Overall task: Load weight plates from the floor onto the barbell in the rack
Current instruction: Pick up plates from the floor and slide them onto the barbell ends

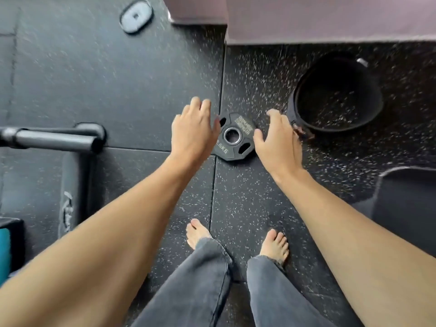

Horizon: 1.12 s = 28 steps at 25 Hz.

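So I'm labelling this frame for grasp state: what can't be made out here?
- Head view: contact between the left hand or right hand and the weight plate; motion blur.
- Plate's weight marking: partly covered by the left hand.
- Barbell: cut off by the left edge.

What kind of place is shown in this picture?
Most likely a home gym or small weight room: speckled black rubber floor tiles, a small weight plate lying flat on them, and a black steel bar at the left.
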Each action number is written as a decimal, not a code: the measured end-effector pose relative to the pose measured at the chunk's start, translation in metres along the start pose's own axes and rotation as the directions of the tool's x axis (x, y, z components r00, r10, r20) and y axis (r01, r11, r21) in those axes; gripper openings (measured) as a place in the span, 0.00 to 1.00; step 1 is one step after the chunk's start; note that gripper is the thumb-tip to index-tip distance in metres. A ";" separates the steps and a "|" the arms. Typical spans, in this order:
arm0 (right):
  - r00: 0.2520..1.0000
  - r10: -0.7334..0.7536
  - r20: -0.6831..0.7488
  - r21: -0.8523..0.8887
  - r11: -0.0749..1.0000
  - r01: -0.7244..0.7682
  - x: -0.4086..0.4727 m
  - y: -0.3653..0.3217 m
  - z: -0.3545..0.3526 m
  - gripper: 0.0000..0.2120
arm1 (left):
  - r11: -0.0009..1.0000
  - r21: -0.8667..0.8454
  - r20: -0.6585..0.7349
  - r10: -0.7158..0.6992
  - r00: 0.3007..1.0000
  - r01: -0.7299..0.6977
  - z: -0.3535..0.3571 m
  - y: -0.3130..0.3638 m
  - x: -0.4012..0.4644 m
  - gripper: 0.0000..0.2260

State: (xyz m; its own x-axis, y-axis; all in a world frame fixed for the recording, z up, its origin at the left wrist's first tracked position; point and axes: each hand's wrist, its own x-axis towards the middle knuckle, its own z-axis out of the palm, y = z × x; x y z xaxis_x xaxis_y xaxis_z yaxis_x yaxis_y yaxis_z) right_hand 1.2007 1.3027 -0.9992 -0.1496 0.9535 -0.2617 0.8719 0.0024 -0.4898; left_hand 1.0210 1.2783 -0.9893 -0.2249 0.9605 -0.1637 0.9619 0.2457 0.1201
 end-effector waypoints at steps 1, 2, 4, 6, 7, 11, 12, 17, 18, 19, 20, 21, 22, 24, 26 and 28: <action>0.998 0.053 0.022 -0.001 0.999 -0.053 0.013 0.017 0.040 0.19 | 1.000 0.002 0.026 -0.001 1.000 0.001 0.043 -0.009 0.015 0.15; 0.993 0.110 0.044 -0.002 0.994 -0.110 0.024 0.032 0.074 0.21 | 1.000 0.001 0.053 -0.002 0.999 0.002 0.078 -0.016 0.028 0.15; 0.963 0.250 0.103 0.002 0.968 -0.252 0.041 0.054 0.133 0.25 | 1.000 0.003 0.106 0.001 0.994 -0.001 0.139 -0.029 0.053 0.14; 0.914 0.377 0.153 0.018 0.923 -0.384 0.058 0.068 0.180 0.30 | 1.000 -0.008 0.149 -0.022 0.989 0.023 0.188 -0.038 0.079 0.13; 0.894 0.415 0.168 0.027 0.905 -0.425 0.065 0.072 0.198 0.32 | 0.999 -0.021 0.170 -0.036 0.985 0.040 0.207 -0.040 0.091 0.12; 0.849 0.501 0.169 0.049 0.856 -0.515 0.084 0.078 0.240 0.36 | 0.999 -0.022 0.208 -0.032 0.978 0.037 0.259 -0.043 0.124 0.09; 0.837 0.523 0.162 0.061 0.841 -0.537 0.087 0.079 0.243 0.35 | 1.000 -0.009 0.203 -0.028 0.979 0.030 0.263 -0.042 0.129 0.09; 0.836 0.534 0.126 0.074 0.835 -0.545 0.088 0.078 0.243 0.30 | 0.999 0.013 0.198 -0.050 0.979 0.049 0.261 -0.036 0.140 0.13; 0.833 0.540 0.120 0.085 0.830 -0.551 0.088 0.077 0.244 0.28 | 0.999 0.006 0.195 -0.049 0.980 0.049 0.260 -0.036 0.140 0.14; 0.829 0.546 0.121 0.097 0.825 -0.557 0.089 0.077 0.244 0.27 | 0.999 -0.001 0.193 -0.048 0.980 0.049 0.260 -0.036 0.139 0.14; 0.825 0.551 0.126 0.105 0.819 -0.564 0.089 0.077 0.245 0.26 | 0.999 -0.011 0.192 -0.045 0.980 0.048 0.260 -0.036 0.139 0.14; 0.825 0.550 0.130 0.108 0.819 -0.563 0.089 0.077 0.244 0.24 | 0.998 -0.020 0.191 -0.048 0.980 0.053 0.259 -0.036 0.137 0.15; 0.831 0.542 0.128 0.109 0.825 -0.555 0.089 0.077 0.243 0.21 | 0.997 -0.033 0.194 -0.058 0.979 0.066 0.257 -0.036 0.134 0.14; 0.852 0.512 0.106 0.110 0.846 -0.522 0.087 0.076 0.231 0.16 | 0.993 -0.069 0.187 -0.079 0.979 0.094 0.248 -0.037 0.123 0.11; 0.882 0.464 0.084 0.113 0.875 -0.472 0.084 0.068 0.207 0.17 | 0.988 -0.105 0.164 -0.097 0.982 0.115 0.225 -0.039 0.107 0.08; 0.913 0.402 0.070 0.132 0.904 -0.407 0.076 0.051 0.172 0.21 | 0.983 -0.117 0.127 -0.126 0.984 0.141 0.188 -0.040 0.091 0.07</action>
State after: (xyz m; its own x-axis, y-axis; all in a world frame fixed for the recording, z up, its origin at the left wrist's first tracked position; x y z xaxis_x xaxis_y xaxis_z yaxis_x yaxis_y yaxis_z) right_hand 1.1534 1.3237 -1.1867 0.1808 0.8505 -0.4939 0.7874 -0.4261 -0.4455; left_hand 0.9915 1.3311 -1.1927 -0.3228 0.8976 -0.3001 0.8956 0.3922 0.2100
